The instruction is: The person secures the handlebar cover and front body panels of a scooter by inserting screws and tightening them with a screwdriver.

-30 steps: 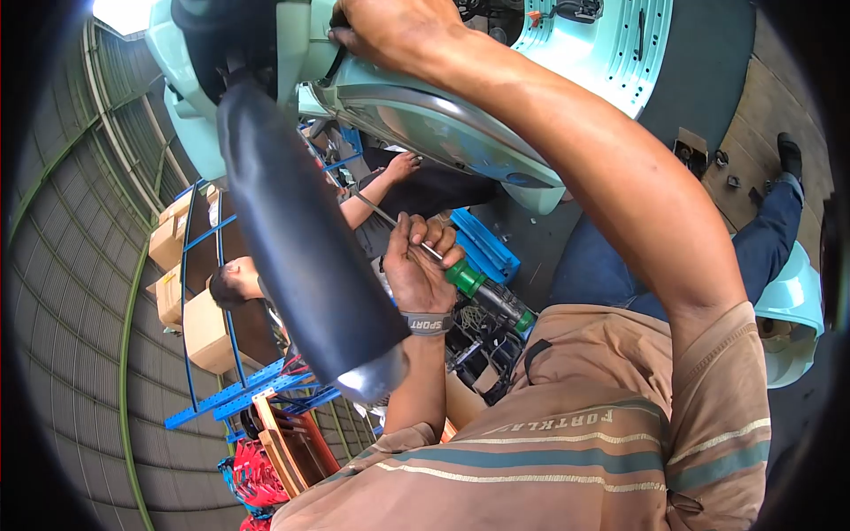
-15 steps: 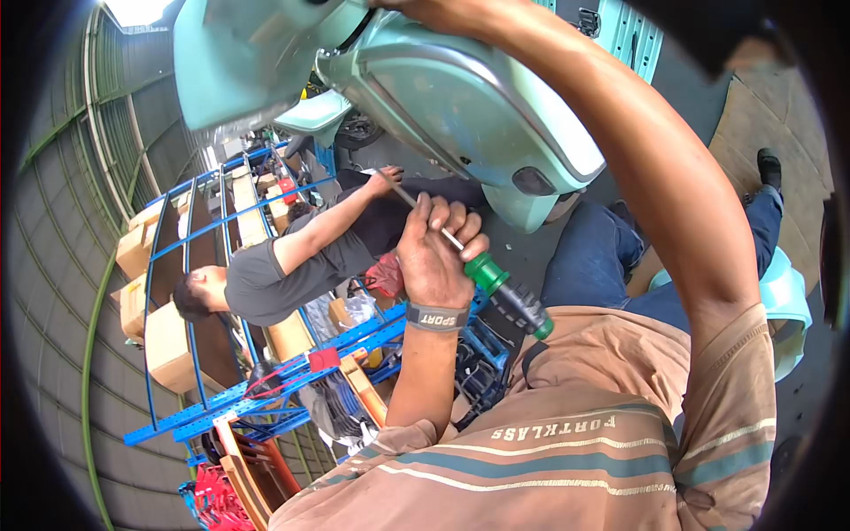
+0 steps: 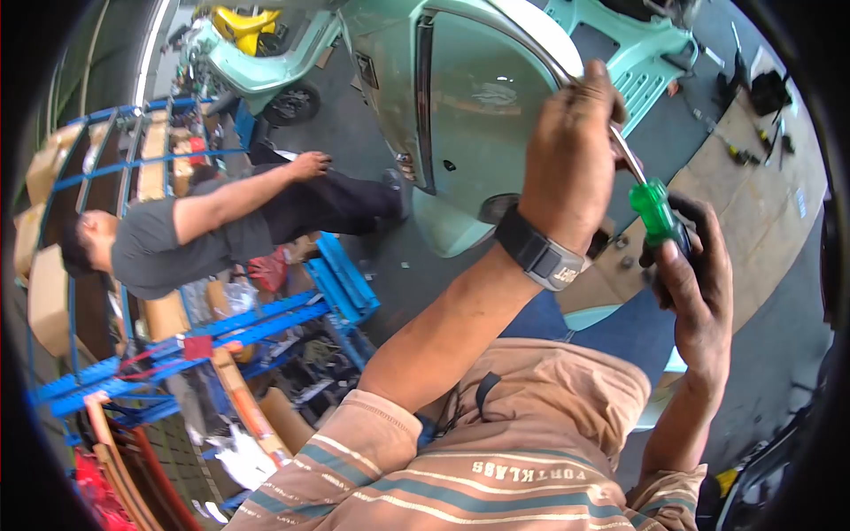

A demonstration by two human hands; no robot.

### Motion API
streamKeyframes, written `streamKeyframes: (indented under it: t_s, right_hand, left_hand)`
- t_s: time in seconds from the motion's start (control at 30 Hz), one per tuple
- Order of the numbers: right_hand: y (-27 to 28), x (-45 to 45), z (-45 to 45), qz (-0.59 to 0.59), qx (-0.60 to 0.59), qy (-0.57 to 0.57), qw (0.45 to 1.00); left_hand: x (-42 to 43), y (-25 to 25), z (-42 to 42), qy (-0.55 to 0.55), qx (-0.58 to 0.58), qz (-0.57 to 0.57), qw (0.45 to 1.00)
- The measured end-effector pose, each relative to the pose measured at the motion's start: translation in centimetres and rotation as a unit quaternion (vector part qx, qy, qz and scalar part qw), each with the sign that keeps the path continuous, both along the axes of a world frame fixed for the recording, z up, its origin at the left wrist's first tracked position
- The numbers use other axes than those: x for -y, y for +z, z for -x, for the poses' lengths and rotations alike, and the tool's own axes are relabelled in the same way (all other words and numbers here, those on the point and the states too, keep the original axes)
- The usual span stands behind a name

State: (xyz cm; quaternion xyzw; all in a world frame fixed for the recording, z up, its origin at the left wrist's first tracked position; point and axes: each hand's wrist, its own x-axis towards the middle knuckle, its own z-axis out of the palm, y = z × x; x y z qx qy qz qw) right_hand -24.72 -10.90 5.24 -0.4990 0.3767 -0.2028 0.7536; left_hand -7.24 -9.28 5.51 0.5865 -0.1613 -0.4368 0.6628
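Observation:
My right hand (image 3: 699, 283) is wrapped around the green and black handle of a screwdriver (image 3: 650, 208). The screwdriver's metal shaft runs up and left into the curled fingers of my left hand (image 3: 571, 146), which wears a grey wristband (image 3: 540, 252). The shaft's tip cannot be made out. Behind my left hand stands a glossy mint-green scooter body (image 3: 487, 115) with a dark vertical trim strip and a bright curved edge.
To the left, a co-worker (image 3: 204, 221) stands beside blue shelving (image 3: 266, 332) with cartons. Another mint-green scooter part (image 3: 611, 44) lies at the top. Cardboard (image 3: 761, 203) with loose tools covers floor at right. A second scooter (image 3: 266, 80) stands at upper left.
My right hand has come down from the scooter body and now grips the screwdriver's handle. My left hand has moved right and up, its fingers at the shaft. The view has shifted right.

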Motion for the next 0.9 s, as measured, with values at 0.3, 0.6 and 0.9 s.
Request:
streamKeyframes:
  t_s: [0.3, 0.6, 0.9]
  right_hand:
    - [-3.0, 3.1, 5.3, 0.04, -0.064, 0.093, 0.993]
    - [-2.4, 19.7, 29.0, 0.149, -0.36, 0.26, 0.884]
    - [-3.0, 30.9, 37.2, 0.073, -0.402, 0.163, 0.898]
  left_hand:
    - [-1.8, -2.7, 0.5, -0.098, 0.069, -0.009, 0.993]
    - [-11.5, 2.7, 9.6, 0.263, -0.158, -0.081, 0.948]
    - [-13.2, 4.5, 22.4, 0.423, -0.172, -0.231, 0.859]
